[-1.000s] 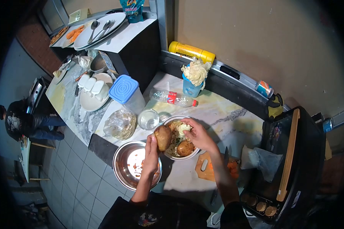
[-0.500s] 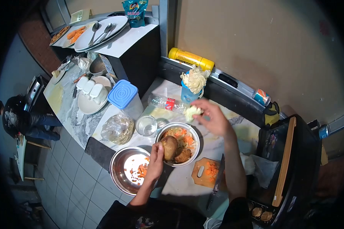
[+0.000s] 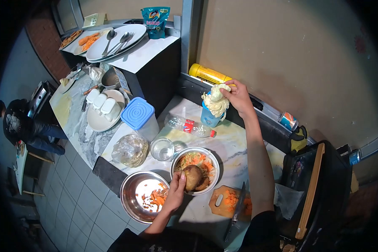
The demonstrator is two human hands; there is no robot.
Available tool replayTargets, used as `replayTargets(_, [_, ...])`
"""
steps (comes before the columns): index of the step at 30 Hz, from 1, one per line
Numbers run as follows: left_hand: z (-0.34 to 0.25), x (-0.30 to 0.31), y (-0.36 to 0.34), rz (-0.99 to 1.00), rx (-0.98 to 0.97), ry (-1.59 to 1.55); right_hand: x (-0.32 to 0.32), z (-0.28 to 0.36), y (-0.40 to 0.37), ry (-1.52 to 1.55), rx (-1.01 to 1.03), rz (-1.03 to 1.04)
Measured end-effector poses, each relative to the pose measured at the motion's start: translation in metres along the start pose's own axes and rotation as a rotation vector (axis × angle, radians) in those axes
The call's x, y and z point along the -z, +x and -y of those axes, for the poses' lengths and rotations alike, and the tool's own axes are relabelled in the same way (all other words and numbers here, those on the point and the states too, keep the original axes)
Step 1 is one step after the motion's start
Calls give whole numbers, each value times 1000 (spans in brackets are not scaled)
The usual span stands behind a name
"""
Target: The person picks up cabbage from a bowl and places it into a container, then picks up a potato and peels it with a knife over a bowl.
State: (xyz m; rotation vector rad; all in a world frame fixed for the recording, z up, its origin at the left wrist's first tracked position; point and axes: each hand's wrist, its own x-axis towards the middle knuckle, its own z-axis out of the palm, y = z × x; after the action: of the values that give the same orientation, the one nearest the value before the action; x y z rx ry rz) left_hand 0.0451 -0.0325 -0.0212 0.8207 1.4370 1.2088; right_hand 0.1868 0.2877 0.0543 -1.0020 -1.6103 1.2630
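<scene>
My left hand (image 3: 175,192) is closed around a brown potato (image 3: 192,177), over a white bowl (image 3: 217,161) of orange and pale peelings. A second brown, rough-skinned piece (image 3: 203,183) lies in that bowl, partly behind the potato. Farther off, my right hand (image 3: 240,98) pinches a pale crumpled wad (image 3: 217,92). It overlaps the heap of similar pale crumpled material (image 3: 214,105) topping a blue cup (image 3: 209,118). Left of the white bowl stands a steel bowl (image 3: 126,201) with carrot pieces (image 3: 158,198) inside.
A knife (image 3: 238,208) lies across a wooden cutting board (image 3: 216,201) with chopped carrot. Nearby are a plastic bottle (image 3: 185,125), a glass of water (image 3: 162,150), a bag of noodle-like strands (image 3: 132,151) and a blue-lidded container (image 3: 138,115). A person (image 3: 23,126) stands far left.
My right hand has moved away from me, carrying the pale wad from above the bottle to the top of the blue cup. My left hand still holds the potato over the bowl.
</scene>
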Motion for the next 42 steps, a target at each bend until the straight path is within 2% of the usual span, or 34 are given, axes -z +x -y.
replayTargets(3, [-3, 0, 0, -21, 35, -39, 1, -10, 5, 22, -24, -36])
replayTargets(5, [-3, 1, 1, -42, 56, -47, 2, -24, 11, -101, 46, -63])
replayTargets(9, [2, 2, 3, -34, 60, -91, 4, -22, 8, -171, -4, -101])
replayTargets(11, [9, 3, 5, -28, 51, -84, 4, -17, 5, -362, -16, -141])
replayTargets(13, [16, 3, 7, 24, -23, -115, 6, -24, 4, -353, 14, -146])
replayTargets(16, [-1, 0, 1, -44, 41, -22, 8, -26, -2, -279, 9, -133])
replayTargets(21, [21, 6, 9, -9, 44, -128, 18, -37, -8, -122, -19, -116])
replayTargets(23, [33, 13, 7, 26, 65, -177, 18, -39, -18, -161, -7, -246])
replayTargets(28, [5, 14, 12, -41, 164, -364, 16, -43, -87, -196, 121, -438])
replayTargets(30, [6, 22, 14, -97, 167, -399, 3, -47, -134, -127, 129, -394])
replayTargets(32, [3, 30, 18, -101, 136, -379, -8, -49, -180, -128, 44, -178])
replayTargets(35, [-4, 36, 24, -126, 114, -346, -32, -27, -218, -348, 107, 199])
replayTargets(38, [-6, 41, 26, -151, 127, -331, -44, -32, -228, -494, 98, 283])
replayTargets(40, [-8, 42, 24, -148, 115, -348, -48, -27, -226, -866, 82, 406])
replayTargets(42, [-6, 44, 22, -128, 115, -331, -53, -28, -223, -933, 95, 390])
